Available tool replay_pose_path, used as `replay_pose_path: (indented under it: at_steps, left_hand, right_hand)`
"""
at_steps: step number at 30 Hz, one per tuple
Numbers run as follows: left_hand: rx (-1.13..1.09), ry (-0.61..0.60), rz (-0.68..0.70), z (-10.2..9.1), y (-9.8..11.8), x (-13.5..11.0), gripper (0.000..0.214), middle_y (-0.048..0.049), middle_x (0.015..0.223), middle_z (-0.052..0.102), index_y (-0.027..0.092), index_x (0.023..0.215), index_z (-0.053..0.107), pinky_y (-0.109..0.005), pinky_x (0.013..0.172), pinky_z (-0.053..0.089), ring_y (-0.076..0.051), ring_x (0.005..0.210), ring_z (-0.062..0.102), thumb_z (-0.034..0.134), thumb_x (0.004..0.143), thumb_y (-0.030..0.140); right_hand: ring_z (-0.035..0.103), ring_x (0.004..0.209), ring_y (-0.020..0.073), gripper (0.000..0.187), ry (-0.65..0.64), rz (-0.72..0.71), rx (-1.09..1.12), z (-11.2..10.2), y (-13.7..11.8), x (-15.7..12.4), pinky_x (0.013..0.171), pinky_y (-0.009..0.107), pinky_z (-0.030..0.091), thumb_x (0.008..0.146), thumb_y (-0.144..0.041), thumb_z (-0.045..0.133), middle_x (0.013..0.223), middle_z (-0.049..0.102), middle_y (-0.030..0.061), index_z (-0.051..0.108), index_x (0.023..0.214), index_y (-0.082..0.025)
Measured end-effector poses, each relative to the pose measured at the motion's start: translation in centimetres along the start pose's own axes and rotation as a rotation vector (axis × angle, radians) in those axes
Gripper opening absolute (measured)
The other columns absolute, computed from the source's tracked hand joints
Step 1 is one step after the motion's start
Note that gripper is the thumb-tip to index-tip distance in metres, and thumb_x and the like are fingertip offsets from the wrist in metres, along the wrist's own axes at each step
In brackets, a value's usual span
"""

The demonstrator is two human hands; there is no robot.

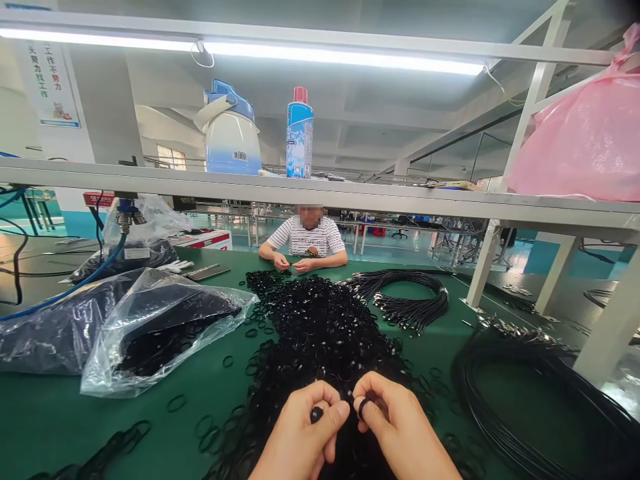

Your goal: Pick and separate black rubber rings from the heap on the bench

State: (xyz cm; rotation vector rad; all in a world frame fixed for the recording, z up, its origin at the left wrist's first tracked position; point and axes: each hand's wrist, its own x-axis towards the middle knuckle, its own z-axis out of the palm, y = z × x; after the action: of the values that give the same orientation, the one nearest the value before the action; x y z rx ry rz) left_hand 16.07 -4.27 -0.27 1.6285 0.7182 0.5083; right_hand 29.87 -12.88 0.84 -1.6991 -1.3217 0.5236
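Both of my hands are over a large heap of small black rings (320, 320) on the green table mat. My left hand (307, 423) is closed, thumb against curled fingers, with a small dark piece (317, 415) showing between them. Its exact kind is hard to make out. Close beside it, my right hand (395, 423) is pinched shut, and a black ring (364, 405) shows at its thumb and forefinger. The fingertips of the two hands almost meet. Loose rings (176, 403) lie scattered to the left of the heap.
Clear plastic bags (170, 320) of black parts lie at left. Coiled black cables (415, 293) sit behind the heap, and a larger cable coil (480, 400) lies at right. Across the table a person (314, 240) handles small parts. A shelf (300, 188) spans overhead, bearing a jug and spray can.
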Motion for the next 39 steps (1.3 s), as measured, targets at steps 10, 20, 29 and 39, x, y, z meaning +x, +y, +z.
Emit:
replay_pose_path:
  at_steps: [10, 20, 29, 39]
  left_hand:
    - [-0.368, -0.016, -0.145, -0.8, 0.5, 0.0, 0.031, 0.0072, 0.047, 0.048, 0.017, 0.076, 0.056, -0.016, 0.037, 0.014, -0.003, 0.036, 0.025, 0.062, 0.075, 0.048]
    - [-0.837, -0.128, -0.184, -0.5, 1.5, -1.0, 0.031, -0.0184, 0.101, 0.069, 0.003, 0.102, 0.063, -0.038, 0.092, 0.046, -0.027, 0.098, 0.064, 0.059, 0.072, 0.006]
    - [-0.557, -0.045, -0.098, -0.6, 0.6, -0.3, 0.032, -0.0126, 0.095, 0.072, 0.011, 0.097, 0.061, -0.032, 0.083, 0.052, -0.023, 0.092, 0.067, 0.074, 0.071, 0.027]
    - [-0.256, -0.012, 0.055, -0.4, -0.4, 0.6, 0.036, -0.0013, 0.067, 0.062, 0.014, 0.076, 0.064, -0.02, 0.047, 0.043, -0.012, 0.058, 0.056, 0.076, 0.063, 0.045]
  right_hand:
    - [0.054, 0.074, 0.0182, 0.023, 0.148, -0.077, -0.357, -1.2, 1.7, 0.3, 0.068, 0.03, 0.037, 0.078, -0.006, 0.036, 0.078, 0.058, -0.0004, 0.051, 0.078, -0.023]
    - [0.051, 0.096, 0.0202, 0.028, 0.117, -0.199, -0.266, -0.3, -0.1, -0.2, 0.085, 0.036, 0.038, 0.07, 0.001, 0.043, 0.093, 0.061, 0.0015, 0.06, 0.068, -0.021]
    - [0.054, 0.082, 0.0185, 0.02, 0.003, -0.068, -0.362, -1.3, 0.4, -0.1, 0.074, 0.03, 0.038, 0.065, -0.005, 0.059, 0.08, 0.061, -0.0019, 0.065, 0.068, -0.023]
    - [0.061, 0.078, 0.019, 0.022, 0.034, -0.01, -0.031, -0.2, -1.1, -0.6, 0.069, 0.026, 0.045, 0.075, -0.027, 0.064, 0.085, 0.07, -0.0002, 0.069, 0.097, -0.026]
